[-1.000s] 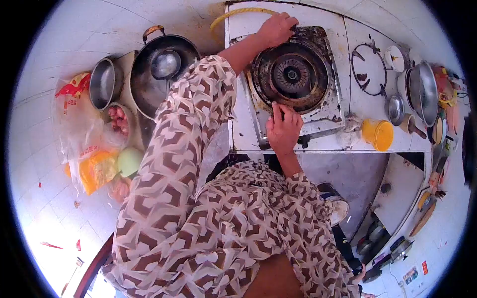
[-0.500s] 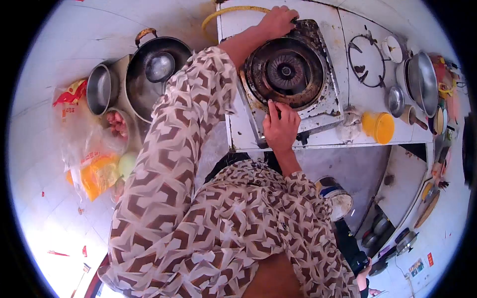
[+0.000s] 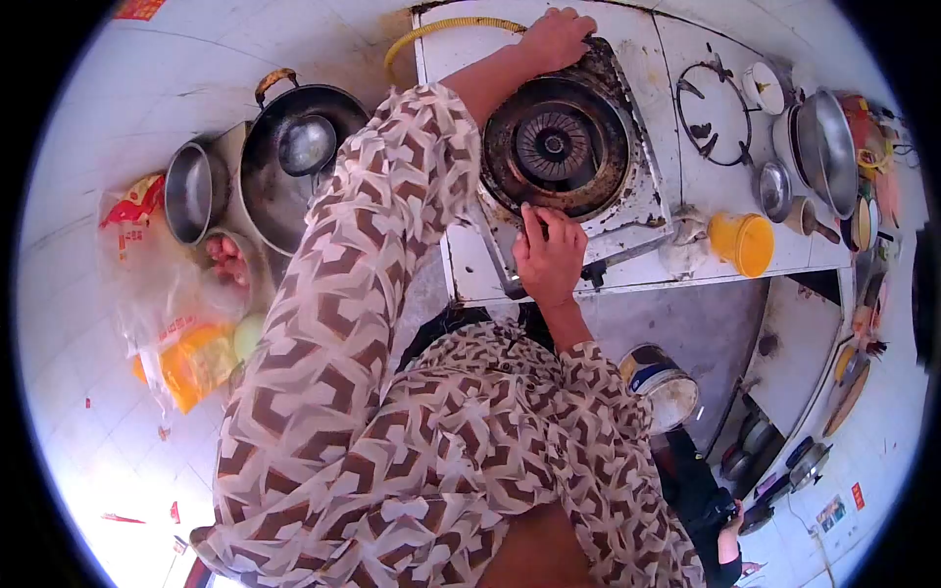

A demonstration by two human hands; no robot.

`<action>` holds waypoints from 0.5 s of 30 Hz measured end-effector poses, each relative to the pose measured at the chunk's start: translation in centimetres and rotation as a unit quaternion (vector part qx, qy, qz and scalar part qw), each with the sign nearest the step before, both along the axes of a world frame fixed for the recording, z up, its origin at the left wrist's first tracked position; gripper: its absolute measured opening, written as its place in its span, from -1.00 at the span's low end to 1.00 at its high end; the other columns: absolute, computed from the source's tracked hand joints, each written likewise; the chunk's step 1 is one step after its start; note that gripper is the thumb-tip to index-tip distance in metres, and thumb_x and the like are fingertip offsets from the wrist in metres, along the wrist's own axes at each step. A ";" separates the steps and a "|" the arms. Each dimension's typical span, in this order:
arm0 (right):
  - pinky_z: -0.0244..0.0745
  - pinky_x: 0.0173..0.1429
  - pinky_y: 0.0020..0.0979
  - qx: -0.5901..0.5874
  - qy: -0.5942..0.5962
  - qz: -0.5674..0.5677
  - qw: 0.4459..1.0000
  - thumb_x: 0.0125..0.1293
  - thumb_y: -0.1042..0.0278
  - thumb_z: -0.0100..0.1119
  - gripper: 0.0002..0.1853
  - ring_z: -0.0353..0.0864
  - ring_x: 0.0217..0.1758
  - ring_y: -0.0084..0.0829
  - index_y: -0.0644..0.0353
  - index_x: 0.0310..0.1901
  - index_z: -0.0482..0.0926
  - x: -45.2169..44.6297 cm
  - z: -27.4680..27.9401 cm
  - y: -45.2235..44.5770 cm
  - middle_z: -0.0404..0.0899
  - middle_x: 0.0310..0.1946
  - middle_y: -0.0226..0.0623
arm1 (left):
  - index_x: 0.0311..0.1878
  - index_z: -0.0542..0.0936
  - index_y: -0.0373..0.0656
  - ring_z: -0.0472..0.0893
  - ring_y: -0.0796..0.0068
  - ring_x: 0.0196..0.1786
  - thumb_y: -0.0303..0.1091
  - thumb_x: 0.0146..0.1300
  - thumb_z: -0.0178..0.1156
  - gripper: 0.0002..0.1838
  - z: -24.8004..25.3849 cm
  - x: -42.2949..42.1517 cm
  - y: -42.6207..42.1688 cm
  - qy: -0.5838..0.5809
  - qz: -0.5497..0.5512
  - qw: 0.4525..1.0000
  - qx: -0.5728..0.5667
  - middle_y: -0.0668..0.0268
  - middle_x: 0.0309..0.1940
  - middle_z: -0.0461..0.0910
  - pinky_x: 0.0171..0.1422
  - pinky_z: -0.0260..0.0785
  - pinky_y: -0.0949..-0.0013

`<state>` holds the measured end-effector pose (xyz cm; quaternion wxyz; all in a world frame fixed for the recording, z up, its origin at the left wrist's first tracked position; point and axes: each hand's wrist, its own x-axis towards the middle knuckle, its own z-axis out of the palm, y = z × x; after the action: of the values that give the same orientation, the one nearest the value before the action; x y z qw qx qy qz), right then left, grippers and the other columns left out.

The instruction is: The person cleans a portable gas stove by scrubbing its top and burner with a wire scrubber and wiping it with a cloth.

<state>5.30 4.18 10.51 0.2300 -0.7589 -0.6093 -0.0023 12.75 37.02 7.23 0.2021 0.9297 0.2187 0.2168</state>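
A rusty, grease-stained gas stove (image 3: 627, 191) sits at an angle on the white-tiled counter, its round burner (image 3: 553, 144) uncovered. My left hand (image 3: 557, 41) reaches across to the stove's far corner, its fingers curled over the edge beside the yellow gas hose (image 3: 456, 24). My right hand (image 3: 551, 257) is at the stove's near side, fingertips on the dark rim around the burner and the other fingers bent against the front; the thumb's grip is partly hidden. The round pot stand (image 3: 751, 122) lies off the stove on the counter to the right.
To the left are a wok (image 3: 257, 186) with a ladle (image 3: 307, 145) in it, a metal basin (image 3: 191, 194) and plastic bags (image 3: 162, 294). A yellow tub (image 3: 753, 245) and metal bowls (image 3: 831, 152) stand to the right. Below the counter is a bucket (image 3: 671, 397); another person's arm (image 3: 730, 544) shows behind.
My view has shifted slightly. My right hand's fingers have straightened a little at the burner rim; my left hand stays at the far corner of the stove.
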 end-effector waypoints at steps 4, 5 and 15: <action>0.28 0.27 -0.16 -0.002 0.003 0.000 1.000 0.08 0.30 0.28 -0.51 0.46 0.15 -0.28 0.05 0.13 0.58 0.1 -0.2 -0.3 0.49 0.02 -0.35 | 0.10 0.54 -0.09 0.49 0.01 0.05 -0.34 0.17 0.28 -0.60 -0.6 -2.9 -0.6 -0.027 -0.023 0.999 0.005 0.06 -0.08 0.53 0.21 0.32 0.04; 0.28 0.27 -0.16 -0.005 0.010 0.002 1.000 0.08 0.31 0.28 -0.50 0.46 0.15 -0.28 0.05 0.13 0.58 0.1 -0.1 -0.3 0.49 0.02 -0.35 | 0.13 0.55 -0.10 0.49 0.00 0.09 -0.34 0.18 0.30 -0.59 0.1 -5.0 -0.9 -0.040 -0.038 0.998 0.011 0.07 -0.05 0.54 0.26 0.32 0.05; 0.28 0.27 -0.16 -0.003 0.016 0.008 1.000 0.07 0.31 0.29 -0.50 0.47 0.14 -0.29 0.06 0.13 0.58 0.3 0.1 -0.3 0.48 0.00 -0.36 | 0.11 0.55 -0.06 0.51 0.01 0.03 -0.34 0.14 0.30 -0.58 0.0 1.8 -0.6 -0.019 -0.020 0.998 0.052 0.14 -0.05 0.55 0.19 0.36 0.06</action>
<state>5.56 3.83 10.63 0.2376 -0.7545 -0.6116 0.0134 14.56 36.42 7.21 0.1620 0.9389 0.1845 0.2412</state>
